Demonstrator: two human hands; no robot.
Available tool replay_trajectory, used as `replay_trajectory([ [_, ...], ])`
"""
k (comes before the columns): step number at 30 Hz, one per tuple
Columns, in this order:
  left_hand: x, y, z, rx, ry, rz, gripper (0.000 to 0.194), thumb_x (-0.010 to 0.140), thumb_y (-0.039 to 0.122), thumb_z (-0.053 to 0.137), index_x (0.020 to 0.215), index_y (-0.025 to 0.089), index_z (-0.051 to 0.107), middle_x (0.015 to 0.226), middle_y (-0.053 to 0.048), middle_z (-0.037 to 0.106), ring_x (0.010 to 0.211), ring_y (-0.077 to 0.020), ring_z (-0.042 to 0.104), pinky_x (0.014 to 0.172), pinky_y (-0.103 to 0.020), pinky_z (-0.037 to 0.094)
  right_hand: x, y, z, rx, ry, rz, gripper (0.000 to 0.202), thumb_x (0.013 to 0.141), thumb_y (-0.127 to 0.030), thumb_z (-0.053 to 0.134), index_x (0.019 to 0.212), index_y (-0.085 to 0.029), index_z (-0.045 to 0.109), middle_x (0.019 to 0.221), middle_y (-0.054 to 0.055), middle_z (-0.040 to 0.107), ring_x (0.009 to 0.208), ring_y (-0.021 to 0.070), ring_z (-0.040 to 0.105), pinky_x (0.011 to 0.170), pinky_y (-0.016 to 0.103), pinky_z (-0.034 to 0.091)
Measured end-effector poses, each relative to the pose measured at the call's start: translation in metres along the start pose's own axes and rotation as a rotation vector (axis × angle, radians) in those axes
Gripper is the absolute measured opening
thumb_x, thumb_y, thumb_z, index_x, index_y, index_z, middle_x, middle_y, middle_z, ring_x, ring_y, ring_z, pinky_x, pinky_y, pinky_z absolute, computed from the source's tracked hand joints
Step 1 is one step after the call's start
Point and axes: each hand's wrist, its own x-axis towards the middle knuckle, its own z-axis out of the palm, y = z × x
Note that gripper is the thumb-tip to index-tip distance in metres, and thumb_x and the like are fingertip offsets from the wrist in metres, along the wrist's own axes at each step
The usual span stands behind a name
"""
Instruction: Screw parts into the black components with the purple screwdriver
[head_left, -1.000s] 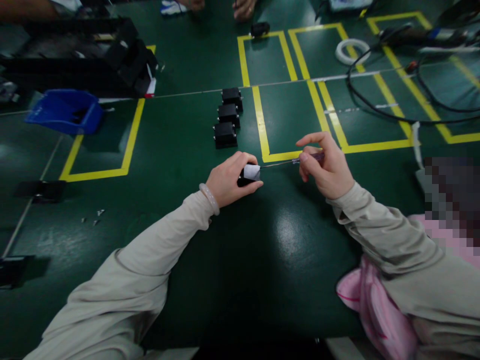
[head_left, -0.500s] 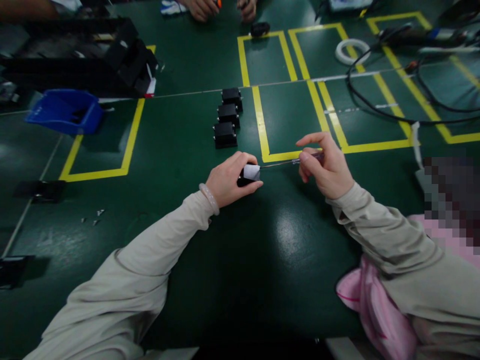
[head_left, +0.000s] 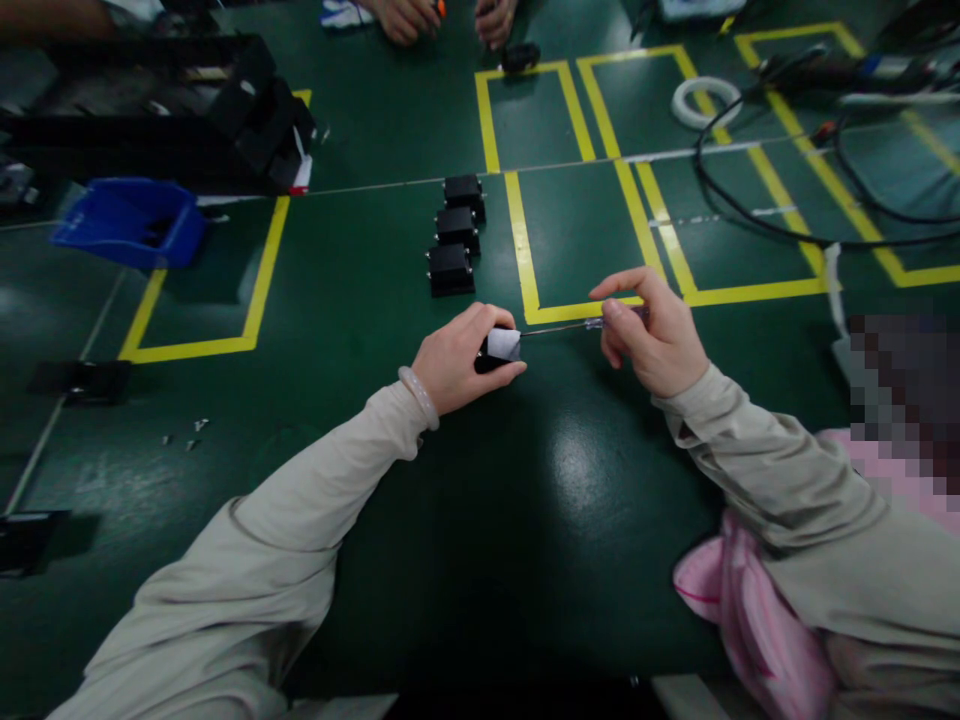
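Note:
My left hand is wrapped round a small black block with a pale face, holding it on the green table. A screwdriver lies nearly level, its thin shaft reaching the block's right side. Its clear handle is pinched in my right hand, with the index finger raised and bent. The contact between tip and block is too small to make out. Beyond my left hand stand similar black blocks in a row, with small bright screws at their sides. Several loose screws lie to the left.
A blue bin and a large black tray stand at the left. Black parts lie at the left edge. A tape roll and a black cable are at the right. Another person's hands work at the far side.
My right hand's fingers have shifted slightly on the screwdriver handle. My left hand and the block stay put. The other person's hand at the far side has moved a little.

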Motion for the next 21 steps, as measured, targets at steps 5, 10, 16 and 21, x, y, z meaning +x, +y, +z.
replay_trajectory([
  [5,-0.0001,-0.0008,0.0004,-0.003,0.013,0.013,0.034,0.09,0.043,0.065,0.112,0.019,0.054,0.109,-0.008,0.063,0.099,-0.0234,0.063,0.087,-0.039,0.052,0.0005,-0.0012,0.0004,-0.025,0.017,-0.037,0.029,0.095,-0.052,0.064,0.105,-0.027,0.053,0.052,-0.01,0.043,0.037,0.0108,0.046,0.037,0.029,0.032],
  [10,0.0002,-0.0004,0.0004,0.003,0.008,0.008,0.035,0.089,0.043,0.065,0.112,0.02,0.054,0.109,-0.008,0.064,0.098,-0.0231,0.063,0.086,-0.039,0.052,0.0003,-0.0018,0.0009,-0.016,0.018,-0.036,0.029,0.096,-0.052,0.063,0.105,-0.026,0.054,0.055,-0.008,0.046,0.039,0.0109,0.048,0.039,0.029,0.035],
  [16,-0.0001,-0.0004,0.0,-0.004,0.004,0.007,0.035,0.09,0.044,0.065,0.113,0.02,0.054,0.109,-0.008,0.063,0.098,-0.023,0.063,0.086,-0.039,0.052,0.0005,-0.0011,-0.0007,-0.006,-0.004,-0.006,0.028,0.096,-0.052,0.061,0.096,-0.025,0.056,0.047,-0.01,0.04,0.034,0.0099,0.042,0.035,0.027,0.031],
  [21,-0.0005,-0.0011,0.0004,-0.004,0.009,0.005,0.035,0.089,0.043,0.066,0.113,0.02,0.054,0.11,-0.007,0.063,0.099,-0.0231,0.063,0.086,-0.039,0.052,0.0006,-0.0035,-0.0004,0.011,-0.003,-0.02,0.029,0.095,-0.051,0.064,0.101,-0.023,0.055,0.052,-0.009,0.049,0.038,0.0098,0.048,0.038,0.026,0.036],
])
